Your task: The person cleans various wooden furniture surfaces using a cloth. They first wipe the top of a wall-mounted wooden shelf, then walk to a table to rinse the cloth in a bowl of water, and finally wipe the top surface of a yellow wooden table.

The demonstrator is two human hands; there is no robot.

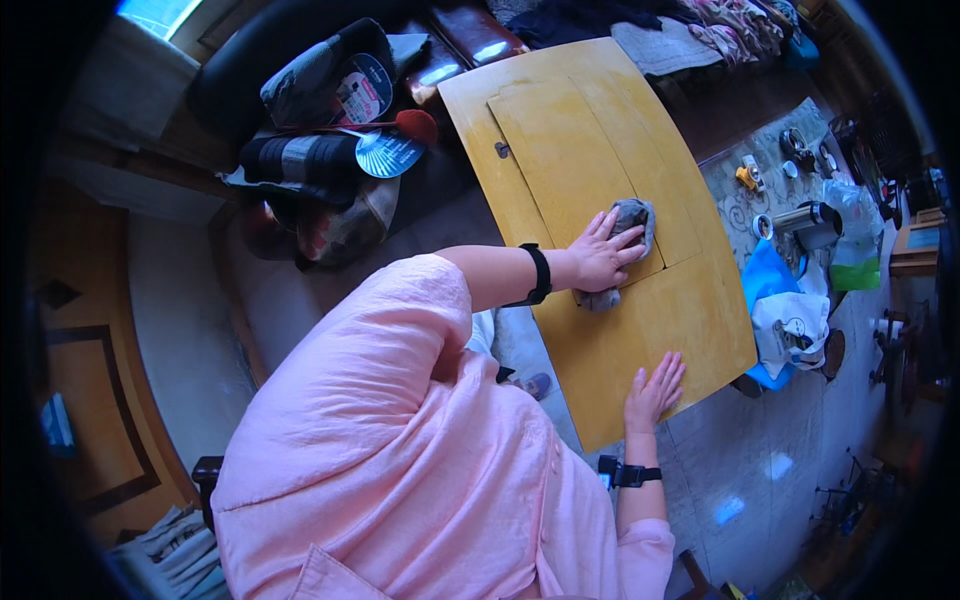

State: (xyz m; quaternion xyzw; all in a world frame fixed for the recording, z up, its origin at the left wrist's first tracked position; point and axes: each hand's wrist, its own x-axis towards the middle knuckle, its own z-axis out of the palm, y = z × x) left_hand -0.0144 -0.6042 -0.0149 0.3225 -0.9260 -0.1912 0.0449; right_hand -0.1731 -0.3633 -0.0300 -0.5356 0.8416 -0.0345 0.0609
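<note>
A yellow wooden tabletop (637,330) with a rectangular inset panel (577,165) stretches before me. My left hand (604,251) lies palm down over a crumpled grey cloth (634,217) near the panel's lower corner. Its fingers are spread, pressing the cloth to the wood, and parts of the cloth stick out on both sides. Lower down, my right hand (655,394) rests flat near the table's corner, with nothing under it that I can see. A small dark metal latch (502,150) sits at the panel's left edge.
Beyond the table's left edge, a paper fan (390,152) and folded textiles (300,169) lie piled on dark seating. Rightward stands a patterned table (739,196) with a metal flask (796,218) and small items. A white bag (791,330) hangs beside it.
</note>
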